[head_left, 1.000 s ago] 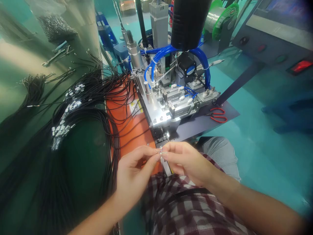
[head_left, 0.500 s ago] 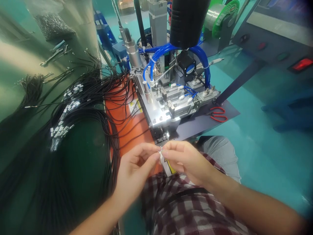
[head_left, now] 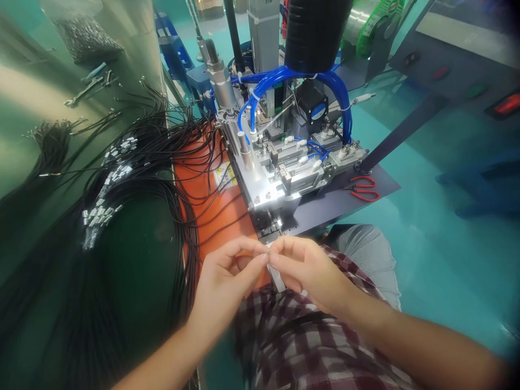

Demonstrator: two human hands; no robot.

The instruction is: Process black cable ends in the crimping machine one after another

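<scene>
My left hand [head_left: 228,273] and my right hand [head_left: 304,266] meet fingertip to fingertip in front of the machine's near end. Each pinches with thumb and index finger. Whatever lies between the tips is tiny and mostly covered, so I cannot make out its kind. Just beyond the fingers is the silvery machine [head_left: 260,187], with blue air tubes [head_left: 280,78] arching over it. Black cables [head_left: 179,200] with shiny metal ends [head_left: 99,214] lie to the left, some crossing the orange base [head_left: 207,197].
Red-handled snips [head_left: 365,189] rest on the dark plate right of the machine. A green spool of wire [head_left: 368,24] stands behind. At upper right hangs a control box [head_left: 455,70] with a lit red switch. A bag of small metal parts [head_left: 87,40] sits at upper left.
My fingertips have drawn closer together, and the small light-coloured piece seen between them before is now mostly hidden. The camera view has shifted slightly.
</scene>
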